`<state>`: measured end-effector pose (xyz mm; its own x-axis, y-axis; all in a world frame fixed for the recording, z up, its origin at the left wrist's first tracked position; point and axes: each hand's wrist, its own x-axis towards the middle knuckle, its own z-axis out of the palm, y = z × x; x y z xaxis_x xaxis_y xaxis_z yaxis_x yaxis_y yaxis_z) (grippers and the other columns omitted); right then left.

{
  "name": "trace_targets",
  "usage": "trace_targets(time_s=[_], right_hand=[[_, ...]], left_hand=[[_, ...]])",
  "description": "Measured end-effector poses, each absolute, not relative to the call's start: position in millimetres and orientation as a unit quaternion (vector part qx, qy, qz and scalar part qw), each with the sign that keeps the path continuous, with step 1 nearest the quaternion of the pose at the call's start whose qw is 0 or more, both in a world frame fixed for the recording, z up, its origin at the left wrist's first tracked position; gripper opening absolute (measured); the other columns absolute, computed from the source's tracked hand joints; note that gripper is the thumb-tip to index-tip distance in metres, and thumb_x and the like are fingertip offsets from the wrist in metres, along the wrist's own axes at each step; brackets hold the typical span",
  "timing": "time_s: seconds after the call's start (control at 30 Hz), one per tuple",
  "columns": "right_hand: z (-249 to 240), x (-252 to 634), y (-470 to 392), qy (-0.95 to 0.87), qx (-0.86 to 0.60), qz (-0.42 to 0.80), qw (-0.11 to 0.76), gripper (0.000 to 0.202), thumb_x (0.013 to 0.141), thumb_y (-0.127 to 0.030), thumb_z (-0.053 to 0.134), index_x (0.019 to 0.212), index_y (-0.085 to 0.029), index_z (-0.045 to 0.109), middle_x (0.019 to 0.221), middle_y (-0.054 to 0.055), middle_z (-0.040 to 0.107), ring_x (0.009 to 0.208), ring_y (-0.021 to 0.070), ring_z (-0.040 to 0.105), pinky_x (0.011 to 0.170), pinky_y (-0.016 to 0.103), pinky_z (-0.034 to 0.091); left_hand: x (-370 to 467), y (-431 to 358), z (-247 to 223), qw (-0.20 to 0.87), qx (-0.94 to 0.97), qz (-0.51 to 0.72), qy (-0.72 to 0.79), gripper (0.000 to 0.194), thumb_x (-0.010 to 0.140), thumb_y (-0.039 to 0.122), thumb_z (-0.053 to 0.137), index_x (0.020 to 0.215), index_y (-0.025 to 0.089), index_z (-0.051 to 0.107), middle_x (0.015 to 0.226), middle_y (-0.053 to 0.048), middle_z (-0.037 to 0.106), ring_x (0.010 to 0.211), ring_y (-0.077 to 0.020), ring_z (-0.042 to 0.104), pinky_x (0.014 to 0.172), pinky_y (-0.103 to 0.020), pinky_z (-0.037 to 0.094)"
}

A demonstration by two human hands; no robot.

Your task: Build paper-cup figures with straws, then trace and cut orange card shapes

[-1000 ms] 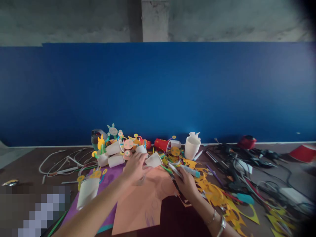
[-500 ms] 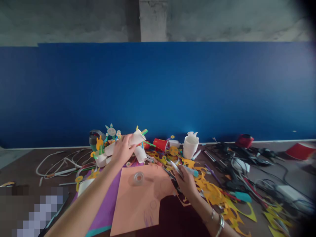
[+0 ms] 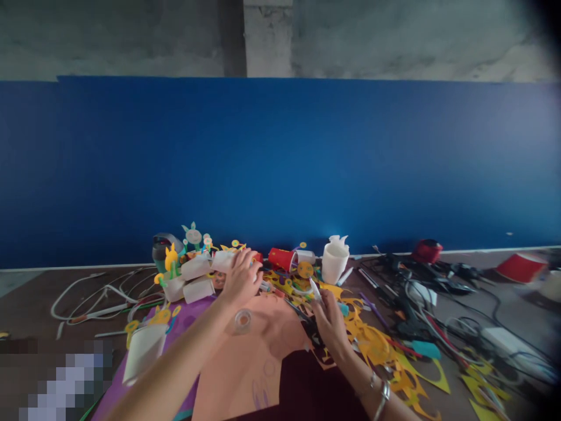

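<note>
My left hand (image 3: 242, 279) is at the pile of white paper cups, its fingers curled around a cup that the hand mostly hides. Just left of it another white paper cup (image 3: 222, 261) lies on its side. My right hand (image 3: 331, 318) holds a slim white marker (image 3: 315, 290), tip pointing up and left, above yellow paper scraps. Below the hands lies an orange paper sheet (image 3: 236, 374) with pencil and purple outlines. A small clear round container (image 3: 242, 320) sits near its top edge.
A white cup (image 3: 335, 263) stands upright behind my right hand; a red cup (image 3: 281, 259) lies nearby. Yellow paper offcuts (image 3: 377, 345) spread rightward. Cables and a black glue gun (image 3: 416, 318) are at right. A white cup with paper flowers (image 3: 144, 351) is at left.
My left hand has let go of the raised cup with straws, which now lies on the pile, and has moved down and right onto another cup. The right hand keeps its marker, now tilted more upright.
</note>
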<state>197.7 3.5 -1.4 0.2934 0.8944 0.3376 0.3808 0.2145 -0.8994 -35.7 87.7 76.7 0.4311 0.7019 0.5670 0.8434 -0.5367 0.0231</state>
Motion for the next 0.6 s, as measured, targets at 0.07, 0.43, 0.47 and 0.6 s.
trace_targets(time_s=[0.07,0.43,0.47,0.6], right_hand=[[0,197,2,-0.552,-0.580,0.236,0.551,0.028,0.087,-0.041,0.047,0.101,-0.017,0.053,0.083,0.005,0.064,0.072,0.0194,0.059,0.064,0.027,0.045],[-9,198,2,-0.588,-0.583,0.193,0.527,0.023,0.089,-0.039,0.044,0.100,-0.020,0.053,0.080,0.004,0.065,0.069,0.0189,0.061,0.062,0.028,0.047],[-9,198,3,-0.592,-0.582,0.182,0.527,0.022,0.090,-0.038,0.043,0.099,-0.020,0.053,0.082,0.004,0.065,0.071,0.0192,0.061,0.064,0.028,0.047],[-8,198,2,-0.629,-0.567,0.131,0.516,0.019,0.091,-0.034,0.044,0.094,-0.020,0.055,0.086,0.007,0.065,0.077,0.0208,0.061,0.069,0.029,0.047]], left_hand=[[-10,92,69,0.116,-0.843,-0.257,-0.459,0.019,0.084,0.024,0.053,0.089,0.018,0.070,0.124,-0.012,0.057,0.128,-0.0275,0.037,0.111,-0.042,0.023],[44,113,39,-0.023,-0.800,-0.286,-0.526,0.005,0.071,0.018,0.064,0.069,0.017,0.069,0.095,-0.012,0.063,0.107,-0.0329,0.049,0.096,-0.049,0.035],[42,111,40,-0.043,-0.800,-0.295,-0.521,0.006,0.072,0.018,0.063,0.072,0.018,0.069,0.093,-0.011,0.063,0.105,-0.0306,0.050,0.094,-0.046,0.037],[25,97,45,-0.143,-0.810,-0.324,-0.467,0.011,0.077,0.019,0.059,0.086,0.021,0.066,0.089,-0.005,0.065,0.091,-0.0216,0.058,0.086,-0.034,0.043]])
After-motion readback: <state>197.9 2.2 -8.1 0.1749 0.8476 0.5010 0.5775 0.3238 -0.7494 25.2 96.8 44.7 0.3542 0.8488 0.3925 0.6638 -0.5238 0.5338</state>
